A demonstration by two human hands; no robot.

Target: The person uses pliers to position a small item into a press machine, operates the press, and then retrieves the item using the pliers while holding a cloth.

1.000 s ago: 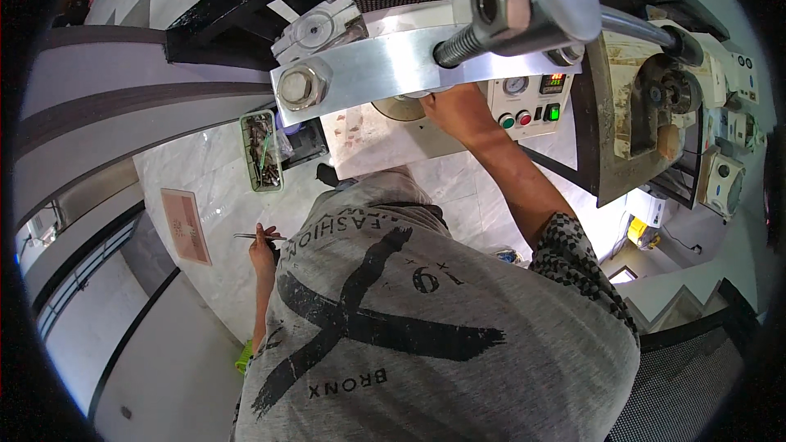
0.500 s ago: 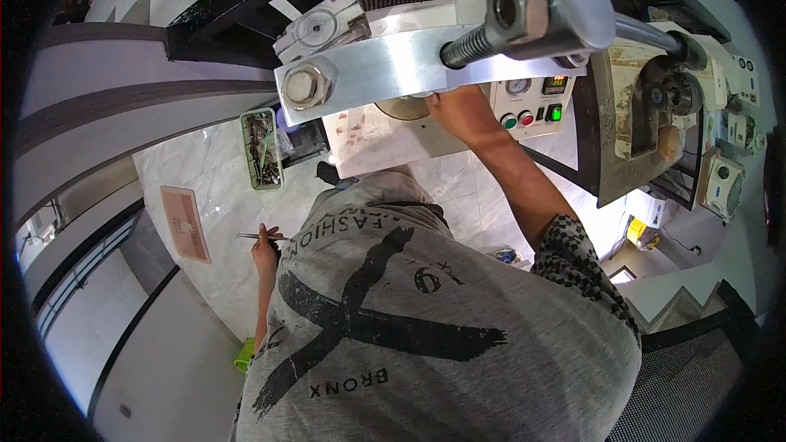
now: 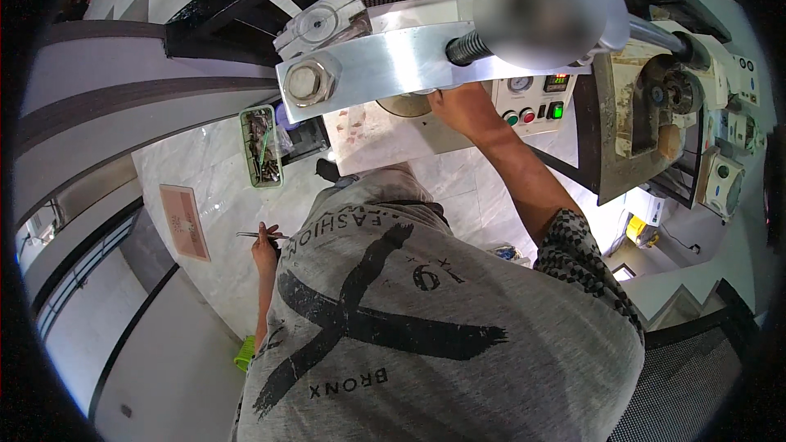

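Observation:
My left hand (image 3: 263, 254) hangs low beside my body, its fingers closed around a thin metal tool that looks like tweezers (image 3: 248, 235). My right hand (image 3: 463, 108) reaches forward to the machine's pale worktop (image 3: 368, 146), next to a round plate (image 3: 403, 105). A thick silver crossbar (image 3: 377, 61) passes above it and hides the fingertips, so what they touch or hold does not show. One hex bolt (image 3: 309, 83) sits at the bar's left end. Over its right part, a large rounded metal end (image 3: 536, 8) appears blurred, with a threaded rod (image 3: 468, 49) beside it.
Right of my hand is a control panel (image 3: 532, 102) with buttons and a lit display. A green-rimmed tray (image 3: 262, 147) of small metal parts stands to the left. Another machine (image 3: 647, 106) is at the right. A mesh chair (image 3: 688, 385) stands behind me at the lower right.
The large hex nut by the rounded metal end no longer shows, and that spot is now blurred. The crossbar sits very slightly to the right. Both hands stay nearly where they were.

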